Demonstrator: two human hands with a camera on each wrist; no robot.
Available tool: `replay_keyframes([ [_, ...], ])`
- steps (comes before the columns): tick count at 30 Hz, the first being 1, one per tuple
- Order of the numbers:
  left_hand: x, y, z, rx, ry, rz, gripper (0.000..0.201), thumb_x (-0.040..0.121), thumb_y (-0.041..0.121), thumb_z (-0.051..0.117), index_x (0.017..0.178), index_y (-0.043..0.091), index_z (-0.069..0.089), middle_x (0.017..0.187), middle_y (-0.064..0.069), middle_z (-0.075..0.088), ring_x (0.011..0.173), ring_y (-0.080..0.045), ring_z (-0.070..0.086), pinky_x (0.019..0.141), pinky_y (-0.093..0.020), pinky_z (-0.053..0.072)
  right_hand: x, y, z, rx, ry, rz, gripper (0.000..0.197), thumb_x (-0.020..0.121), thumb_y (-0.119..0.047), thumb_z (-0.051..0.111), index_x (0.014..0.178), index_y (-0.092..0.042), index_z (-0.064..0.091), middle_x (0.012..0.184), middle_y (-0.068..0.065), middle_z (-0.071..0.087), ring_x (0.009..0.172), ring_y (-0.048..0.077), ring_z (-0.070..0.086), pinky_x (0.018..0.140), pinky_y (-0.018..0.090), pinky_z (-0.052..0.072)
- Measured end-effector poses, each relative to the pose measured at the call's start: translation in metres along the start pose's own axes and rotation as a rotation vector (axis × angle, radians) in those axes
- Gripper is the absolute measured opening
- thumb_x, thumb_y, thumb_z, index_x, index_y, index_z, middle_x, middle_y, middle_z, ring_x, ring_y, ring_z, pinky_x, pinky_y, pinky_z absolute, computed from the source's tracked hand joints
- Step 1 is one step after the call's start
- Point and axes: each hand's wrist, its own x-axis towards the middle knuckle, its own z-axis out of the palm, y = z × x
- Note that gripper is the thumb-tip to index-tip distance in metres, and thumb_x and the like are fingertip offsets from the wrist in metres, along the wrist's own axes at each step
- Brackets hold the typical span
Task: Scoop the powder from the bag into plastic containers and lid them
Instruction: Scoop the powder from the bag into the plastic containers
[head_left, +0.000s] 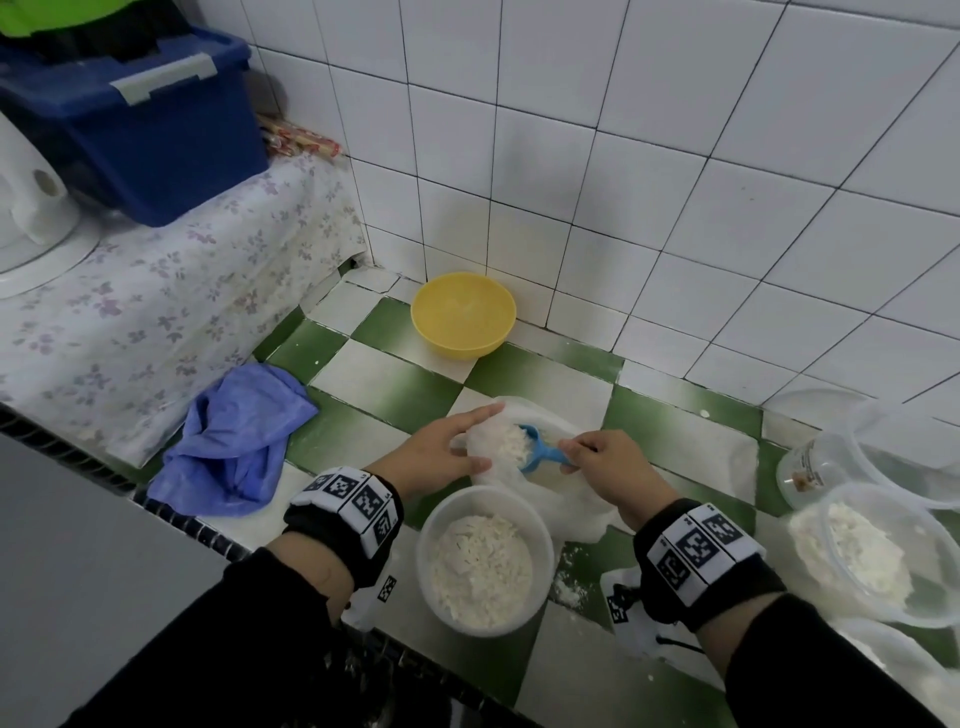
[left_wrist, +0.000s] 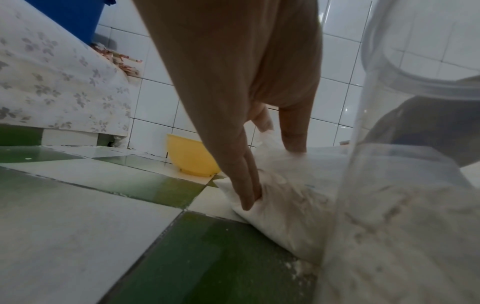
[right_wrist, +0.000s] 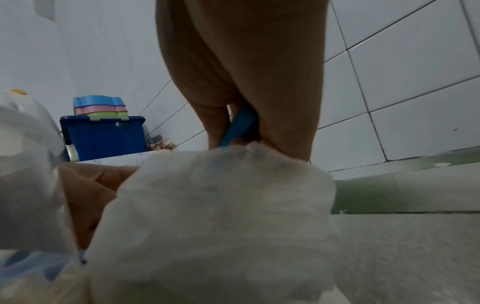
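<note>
No legible text; wristbands (head_left: 347, 502) show only square coded markers, jar label (head_left: 804, 475) too blurred.

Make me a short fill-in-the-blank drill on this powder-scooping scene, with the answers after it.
1. The right hand holds a ____ scoop.
2. The left hand rests on the ____ of powder.
3. The bowl by the wall is ____.
4. The container between the wrists has no ____ on it.

Answers: blue; bag; yellow; lid

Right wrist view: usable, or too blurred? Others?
Right wrist: bag fills the foreground, soft and out of focus, scoop barely visible. Left wrist: container wall blurs the right side. Head: sharp, wide-angle bending of the wall tiles.
</note>
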Motion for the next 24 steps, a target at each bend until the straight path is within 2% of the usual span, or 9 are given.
replay_keyframes([
  [4,-0.002,0.0,-0.001,0.078,0.036,0.027,0.069,0.088,0.006,0.066,0.142,0.041,0.039,0.143,0.005,0.046,0.124,-0.019,0.052,0.103,-0.038,0.047,-0.005,0.004,-0.011,0.111,0.008,0.026,0.028,0.096,-0.021,0.051,0.092,0.0,0.069,0.078,0.008,0.061,0.057,0.01,0.037,0.054,0.019,0.031],
  [8,-0.01,0.001,0.003,0.092,0.068,0.044,0.068,0.09,0.006,0.063,0.142,0.04,0.037,0.136,0.007,0.052,0.121,-0.015,0.054,0.1,-0.029,0.047,-0.015,0.009,-0.021,0.203,0.005,0.029,0.023,0.095,-0.02,0.052,0.085,-0.007,0.068,0.074,0.004,0.062,0.062,0.008,0.04,0.059,0.019,0.031],
  [10,-0.015,0.001,0.004,0.102,0.096,0.046,0.066,0.091,0.008,0.062,0.144,0.037,0.035,0.131,0.008,0.055,0.12,-0.014,0.054,0.103,-0.029,0.044,-0.021,0.01,-0.025,0.224,0.01,0.021,0.023,0.095,-0.021,0.053,0.09,-0.005,0.069,0.075,0.005,0.064,0.062,0.011,0.038,0.059,0.021,0.031],
  [12,-0.021,-0.001,0.005,0.086,0.138,0.03,0.064,0.093,0.013,0.061,0.146,0.035,0.034,0.127,0.004,0.055,0.116,-0.014,0.055,0.098,-0.025,0.043,-0.028,0.01,-0.028,0.232,0.017,0.011,0.024,0.095,-0.022,0.052,0.094,-0.005,0.069,0.075,0.007,0.064,0.062,0.013,0.036,0.058,0.024,0.032],
  [14,-0.027,-0.003,0.007,0.058,0.17,0.015,0.062,0.094,0.019,0.06,0.147,0.037,0.032,0.127,0.001,0.052,0.114,-0.015,0.054,0.093,-0.025,0.042,-0.036,0.009,-0.032,0.244,0.024,0.003,0.023,0.095,-0.023,0.052,0.091,-0.007,0.068,0.075,0.006,0.064,0.062,0.014,0.035,0.058,0.025,0.032],
  [16,-0.034,-0.005,0.01,0.015,0.172,-0.007,0.062,0.095,0.022,0.058,0.148,0.037,0.03,0.128,0.002,0.051,0.112,-0.015,0.055,0.092,-0.027,0.044,-0.048,0.007,-0.036,0.287,0.025,-0.02,0.022,0.096,-0.02,0.051,0.086,-0.009,0.066,0.074,0.007,0.062,0.06,0.013,0.033,0.057,0.025,0.03],
  [20,-0.047,-0.011,0.014,-0.047,0.219,-0.048,0.066,0.095,0.03,0.057,0.151,0.031,0.022,0.14,-0.001,0.052,0.119,-0.017,0.056,0.105,-0.041,0.043,-0.071,0.005,-0.041,0.399,-0.013,-0.076,0.021,0.095,-0.014,0.051,0.082,-0.006,0.066,0.069,0.008,0.06,0.055,0.012,0.031,0.053,0.022,0.028],
  [22,-0.052,-0.01,0.016,-0.066,0.24,-0.075,0.062,0.096,0.034,0.055,0.15,0.029,0.026,0.141,0.001,0.051,0.121,-0.017,0.054,0.1,-0.039,0.047,-0.08,0.005,-0.043,0.424,-0.045,-0.099,0.022,0.094,-0.014,0.052,0.081,-0.006,0.067,0.068,0.009,0.061,0.055,0.012,0.032,0.053,0.022,0.028],
  [24,-0.057,-0.009,0.019,-0.06,0.269,-0.101,0.048,0.097,0.037,0.052,0.142,0.033,0.035,0.131,0.009,0.051,0.116,-0.015,0.052,0.082,-0.028,0.051,-0.088,0.007,-0.044,0.427,-0.071,-0.115,0.021,0.094,-0.013,0.053,0.08,-0.005,0.068,0.066,0.008,0.061,0.056,0.013,0.033,0.053,0.022,0.029],
])
